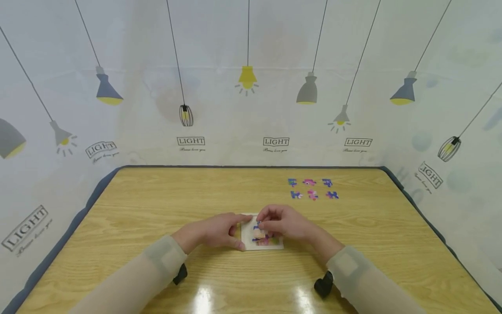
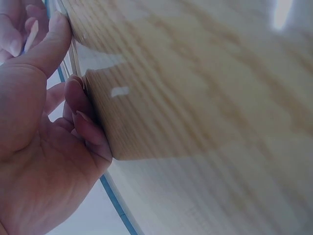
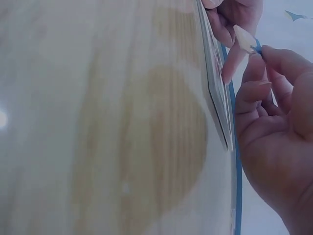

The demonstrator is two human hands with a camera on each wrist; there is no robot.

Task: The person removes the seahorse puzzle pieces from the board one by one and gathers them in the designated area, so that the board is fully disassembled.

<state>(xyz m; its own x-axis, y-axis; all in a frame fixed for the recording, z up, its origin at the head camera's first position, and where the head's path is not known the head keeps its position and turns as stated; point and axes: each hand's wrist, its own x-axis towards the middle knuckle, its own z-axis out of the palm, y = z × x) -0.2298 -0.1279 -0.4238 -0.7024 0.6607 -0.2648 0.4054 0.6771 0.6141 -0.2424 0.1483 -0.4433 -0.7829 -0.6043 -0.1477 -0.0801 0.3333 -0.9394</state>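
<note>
A small white puzzle board (image 1: 248, 235) lies flat on the table, with a few coloured pieces in its lower right part. My left hand (image 1: 219, 230) rests at its left edge. The index finger reaches over the far left corner, and the thumb touches the near left corner. Above the board, my right hand (image 1: 285, 221) pinches a jigsaw piece (image 3: 247, 41) between thumb and index finger. That piece is tilted and pale-faced, with some blue at the fingertips. Part of the board's right side is hidden under this hand.
On the wooden table (image 1: 176, 187), several loose jigsaw pieces in blue and pink, such as a pink piece (image 1: 309, 182), lie in two rows behind the right hand. A pale backdrop (image 1: 219, 87) printed with lamps stands around the table's far and side edges.
</note>
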